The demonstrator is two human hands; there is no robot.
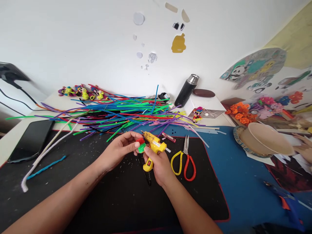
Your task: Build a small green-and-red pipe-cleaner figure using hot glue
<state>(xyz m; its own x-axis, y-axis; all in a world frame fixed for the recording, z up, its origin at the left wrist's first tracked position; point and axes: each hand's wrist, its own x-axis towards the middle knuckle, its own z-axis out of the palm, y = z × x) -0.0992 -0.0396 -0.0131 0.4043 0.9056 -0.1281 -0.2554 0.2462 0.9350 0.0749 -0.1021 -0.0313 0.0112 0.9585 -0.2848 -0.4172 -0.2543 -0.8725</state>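
My left hand (pixel 124 145) pinches a small fuzzy piece, red (pixel 139 141) on top and green (pixel 141 148) below, that looks like pipe cleaner. Close beside it, my right hand (pixel 159 162) is closed around a yellow glue gun (pixel 154 143), and its thumb tip meets the green part. The gun's nozzle points up and left, past the fingers of my left hand. A clear glue stick (pixel 168 149) protrudes from the gun's rear. Scissors (pixel 186 159) with one yellow and one red handle lie open on the black mat (pixel 117 201), right of my right hand.
Many coloured pipe cleaners (pixel 104 112) spread across the back. A phone (pixel 30 139) and twisted blue stem (pixel 46 167) lie left. Small dolls (pixel 84 92), a black thermos (pixel 186 91) and a white box (pixel 207 105) line the wall. A bowl (pixel 265 138) and another person's hand (pixel 303 146) are right.
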